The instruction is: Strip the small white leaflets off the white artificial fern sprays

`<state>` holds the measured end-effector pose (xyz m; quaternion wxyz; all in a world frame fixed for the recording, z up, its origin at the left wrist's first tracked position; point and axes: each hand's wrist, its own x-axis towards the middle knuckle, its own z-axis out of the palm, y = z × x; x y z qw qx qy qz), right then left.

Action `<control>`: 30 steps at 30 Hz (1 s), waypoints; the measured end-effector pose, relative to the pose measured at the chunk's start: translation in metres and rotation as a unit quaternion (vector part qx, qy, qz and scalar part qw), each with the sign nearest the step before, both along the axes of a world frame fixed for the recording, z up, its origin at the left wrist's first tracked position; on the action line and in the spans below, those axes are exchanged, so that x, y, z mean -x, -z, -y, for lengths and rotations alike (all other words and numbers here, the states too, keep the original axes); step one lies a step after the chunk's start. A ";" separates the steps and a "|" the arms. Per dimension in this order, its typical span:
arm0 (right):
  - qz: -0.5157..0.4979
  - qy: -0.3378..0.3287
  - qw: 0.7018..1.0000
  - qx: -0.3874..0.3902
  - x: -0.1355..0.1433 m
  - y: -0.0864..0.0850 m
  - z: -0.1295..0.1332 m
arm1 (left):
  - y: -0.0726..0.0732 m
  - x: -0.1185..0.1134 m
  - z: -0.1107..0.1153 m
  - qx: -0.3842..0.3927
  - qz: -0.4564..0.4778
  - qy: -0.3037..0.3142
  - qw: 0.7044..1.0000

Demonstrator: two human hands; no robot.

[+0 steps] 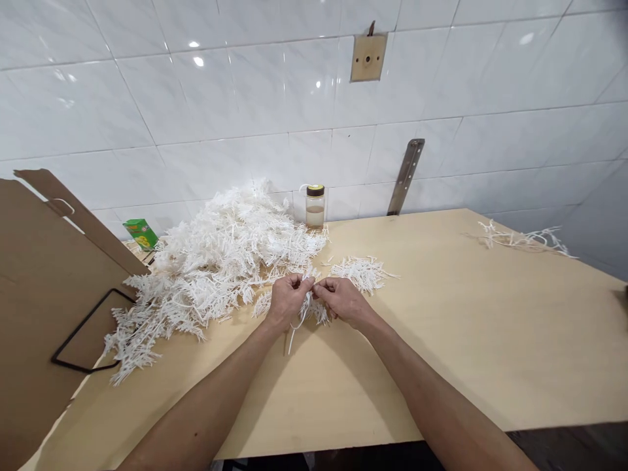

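Observation:
Both my hands meet over the middle of the table, fingertips almost touching. My left hand [287, 299] is closed in a pinch on a white plastic sprig [307, 302], whose thin stem hangs down toward the tabletop. Close against it, my right hand [342, 299] pinches at the same sprig with thumb and forefinger; the exact spot it grips is hidden by the fingers. Loose white bits [321, 315] lie under the hands. Just beyond my right hand rests a small heap of short white sprigs [362, 273]. A large pile of white branching sprigs [230, 242] spreads to the left.
A jar with a dark lid [314, 208] stands behind the pile. To the left are a green box [140, 233], a cardboard box [53, 294] and a black wire frame [73, 366]. White stems [527, 239] lie far right on the table [466, 340]. A metal bracket [406, 176] leans against the tiled wall.

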<state>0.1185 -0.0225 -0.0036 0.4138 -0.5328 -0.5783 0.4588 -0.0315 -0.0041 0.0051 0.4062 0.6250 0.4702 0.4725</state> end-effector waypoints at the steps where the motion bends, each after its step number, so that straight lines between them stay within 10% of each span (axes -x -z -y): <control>1: 0.010 0.012 1.000 -0.005 0.001 0.000 0.000 | 0.001 0.000 0.000 -0.003 -0.006 0.000 1.000; 18: 0.101 0.060 0.992 -0.036 0.004 -0.007 0.005 | 0.005 0.003 -0.007 -0.016 -0.054 -0.016 0.998; 30: 0.252 0.162 0.950 -0.087 0.011 -0.012 -0.004 | 0.000 -0.002 0.007 -0.184 -0.076 -0.039 0.979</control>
